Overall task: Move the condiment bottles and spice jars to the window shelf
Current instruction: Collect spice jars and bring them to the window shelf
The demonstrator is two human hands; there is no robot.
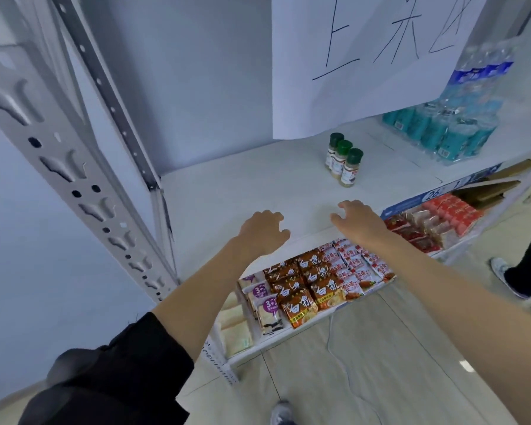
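The white shelf (233, 185) lay broad and bare across its left and middle, bounded on the left by a perforated metal upright (74, 167) and at the back by the pale wall. Its near edge ran diagonally under both hands. The left hand (262, 231) hovered over the near part of the shelf with fingers loosely curled, holding nothing. The right hand (357, 220) hung just beside it to the right, near the shelf's front edge, fingers relaxed and slightly spread, also empty. Open surface lay between the hands and the jars farther back.

Three spice jars (344, 159) stood upright in a tight diagonal row toward the far right of the shelf, touching or nearly touching one another. Each had a dark green cap, a clear body showing pale powder, and a light label with a small red mark. A large sheet of paper (365, 62) with handwritten strokes hung above and behind them. To the far right sat a shrink-wrapped pack of water bottles (448, 130) with teal and blue labels.

On the lower shelf (288, 335), rows of packets lay flat: cream and purple ones at the left, brown noodle packets (301, 283) in the middle, red and white ones (359, 265) to their right. Grey floor tiles (365, 363) spread out below.
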